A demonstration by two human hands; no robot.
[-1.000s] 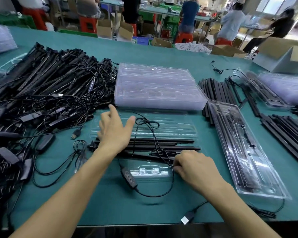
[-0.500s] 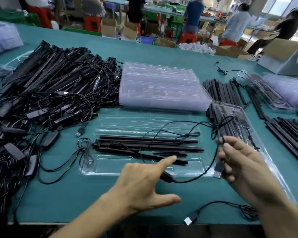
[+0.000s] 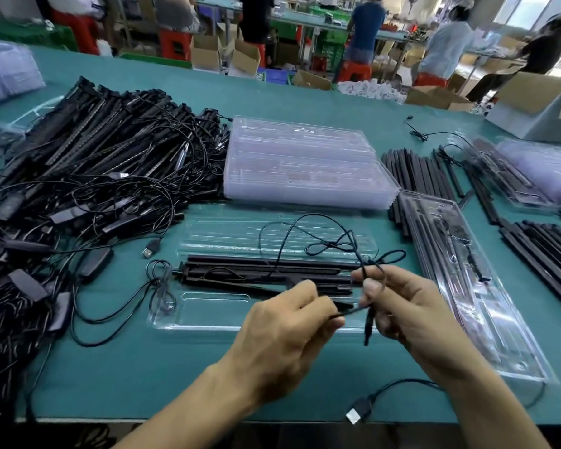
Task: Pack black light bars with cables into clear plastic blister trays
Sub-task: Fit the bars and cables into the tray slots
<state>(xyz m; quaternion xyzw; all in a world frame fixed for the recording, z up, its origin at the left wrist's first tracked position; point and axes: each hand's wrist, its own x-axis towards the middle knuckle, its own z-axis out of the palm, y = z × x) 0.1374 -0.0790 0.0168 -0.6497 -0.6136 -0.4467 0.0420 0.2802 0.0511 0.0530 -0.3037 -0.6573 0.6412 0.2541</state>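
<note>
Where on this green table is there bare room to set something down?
Bare green table lies along the near edge, before the open clear plastic blister tray, and beyond the stack of clear trays. The tangled black light bar pile crowds the left.

Workers [image 3: 444, 50] sit on red stools [image 3: 353, 72] at long teal-covered benches [image 3: 292, 17], open cardboard boxes [image 3: 206, 55] between the rows, daylight entering through far-right windows [image 3: 528, 8].
</note>
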